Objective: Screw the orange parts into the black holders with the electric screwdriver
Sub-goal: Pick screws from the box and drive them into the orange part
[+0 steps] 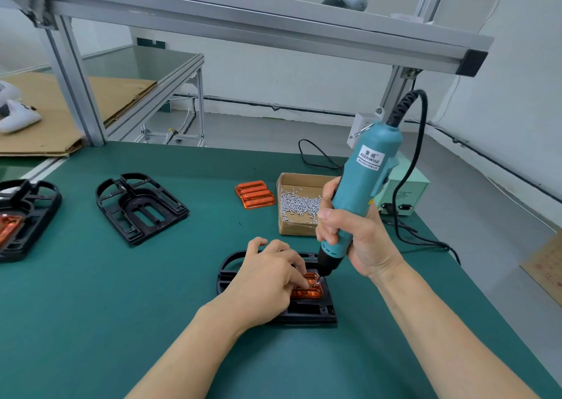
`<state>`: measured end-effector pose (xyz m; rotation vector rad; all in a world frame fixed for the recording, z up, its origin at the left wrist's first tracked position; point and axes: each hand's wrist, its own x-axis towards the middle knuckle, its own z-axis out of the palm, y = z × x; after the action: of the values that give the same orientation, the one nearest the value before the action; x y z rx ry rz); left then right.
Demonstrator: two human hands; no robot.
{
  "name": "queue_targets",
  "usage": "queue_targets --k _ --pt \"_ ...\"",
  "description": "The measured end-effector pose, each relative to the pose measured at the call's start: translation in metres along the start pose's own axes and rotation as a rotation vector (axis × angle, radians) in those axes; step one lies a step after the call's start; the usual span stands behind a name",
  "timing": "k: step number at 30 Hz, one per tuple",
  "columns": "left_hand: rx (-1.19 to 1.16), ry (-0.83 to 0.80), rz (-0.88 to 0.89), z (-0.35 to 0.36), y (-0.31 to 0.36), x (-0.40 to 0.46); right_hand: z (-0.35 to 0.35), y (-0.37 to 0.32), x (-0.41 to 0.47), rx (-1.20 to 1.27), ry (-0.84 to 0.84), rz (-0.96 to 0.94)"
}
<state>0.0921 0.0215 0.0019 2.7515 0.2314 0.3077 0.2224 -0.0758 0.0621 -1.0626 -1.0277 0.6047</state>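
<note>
Item in work: black holder (304, 315) at the near middle of the green mat (121, 322), orange part (308, 290) seated in it. Left hand (267, 280) pressed fingertips on that part; right hand (349, 234) gripped the electric screwdriver (365, 183), tip at the part's far corner. Beyond the holder: screw box (299, 204), spare orange parts (254, 194). Left of it: one bare holder (140, 207), one apparently fitted holder (27, 219). Several assemblies outstanding

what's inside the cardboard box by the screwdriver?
The cardboard box holds a loose pile of small silver screws on its floor. The right hand and screwdriver cover its right corner, so anything there is hidden.
</note>
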Motion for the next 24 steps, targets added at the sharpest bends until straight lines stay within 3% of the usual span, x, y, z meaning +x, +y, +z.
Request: queue_targets --k 5,14,19,24 --pt "-0.018 0.013 -0.006 0.001 0.000 0.000 -0.002 -0.001 0.001 0.018 -0.002 0.021" --pt "-0.024 0.011 -0.009 0.000 0.001 0.001 -0.005 0.001 0.003 0.114 0.209 0.091" --pt "-0.039 0.008 -0.013 0.001 0.000 0.001 -0.005 -0.017 0.014 0.029 0.126 -0.004" --pt "-0.063 0.018 -0.011 0.003 -0.001 0.000 -0.016 -0.025 0.017 0.191 0.274 -0.091"
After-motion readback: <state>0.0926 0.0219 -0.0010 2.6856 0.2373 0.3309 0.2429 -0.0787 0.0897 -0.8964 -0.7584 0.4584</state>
